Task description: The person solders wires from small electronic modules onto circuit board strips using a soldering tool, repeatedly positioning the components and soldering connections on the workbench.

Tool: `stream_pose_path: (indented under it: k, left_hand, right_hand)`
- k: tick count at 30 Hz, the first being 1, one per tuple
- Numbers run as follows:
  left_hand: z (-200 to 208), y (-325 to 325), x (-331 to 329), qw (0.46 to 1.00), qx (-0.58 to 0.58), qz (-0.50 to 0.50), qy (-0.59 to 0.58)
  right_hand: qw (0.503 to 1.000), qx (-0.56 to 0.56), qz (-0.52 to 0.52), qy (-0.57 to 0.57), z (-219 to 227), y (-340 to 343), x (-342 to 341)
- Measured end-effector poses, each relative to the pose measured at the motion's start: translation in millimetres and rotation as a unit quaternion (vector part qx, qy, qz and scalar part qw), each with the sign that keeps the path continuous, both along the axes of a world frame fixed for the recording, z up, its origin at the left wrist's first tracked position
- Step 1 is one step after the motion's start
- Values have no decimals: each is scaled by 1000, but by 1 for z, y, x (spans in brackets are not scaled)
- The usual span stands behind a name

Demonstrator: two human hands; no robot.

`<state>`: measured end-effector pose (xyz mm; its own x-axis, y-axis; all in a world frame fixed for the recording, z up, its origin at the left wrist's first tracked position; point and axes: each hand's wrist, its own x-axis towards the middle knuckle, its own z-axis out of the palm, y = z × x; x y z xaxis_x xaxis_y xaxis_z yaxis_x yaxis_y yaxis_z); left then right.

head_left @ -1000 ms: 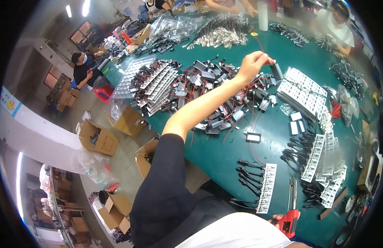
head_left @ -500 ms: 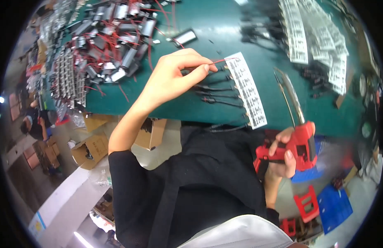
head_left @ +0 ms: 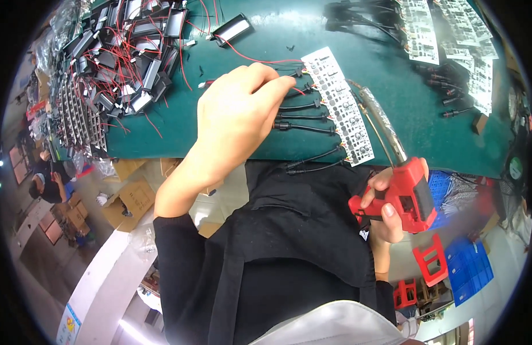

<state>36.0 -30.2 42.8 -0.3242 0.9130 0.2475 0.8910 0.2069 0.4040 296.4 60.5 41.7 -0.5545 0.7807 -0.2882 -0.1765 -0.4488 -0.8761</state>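
In the head view, I see my left hand (head_left: pixel 234 118) left of centre, thumb and forefinger pinched together on a red wire (head_left: pixel 301 90). My right hand (head_left: pixel 390 223), lower right, is wrapped round a red soldering gun (head_left: pixel 414 194), its tip just beside the white circuit board strip (head_left: pixel 342 109). That strip lies right of centre on the green surface (head_left: pixel 231 60), black cables (head_left: pixel 305 127) along its left edge; a black-cased module (head_left: pixel 233 30) sits at upper centre.

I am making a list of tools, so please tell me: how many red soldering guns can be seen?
1: the red soldering gun, held in the right hand, to the right of the white circuit strip. Others may be hidden.
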Motion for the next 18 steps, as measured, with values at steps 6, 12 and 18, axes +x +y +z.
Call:
stream_pose_path:
  k: [6, 12, 18]
  left_hand:
    - [-19, 21, 11, 991, 39, 17, -126]
    - [-31, 27, 13, 995, 77, -10, -67]
    - [-36, 31, 13, 993, 97, -33, -53]
  right_hand:
    - [999, -19, 46, -12, 3, 6, 4]
    - [996, -35, 75, -19, 1, 8, 8]
    - [996, -39, 77, -30, 3, 6, 2]
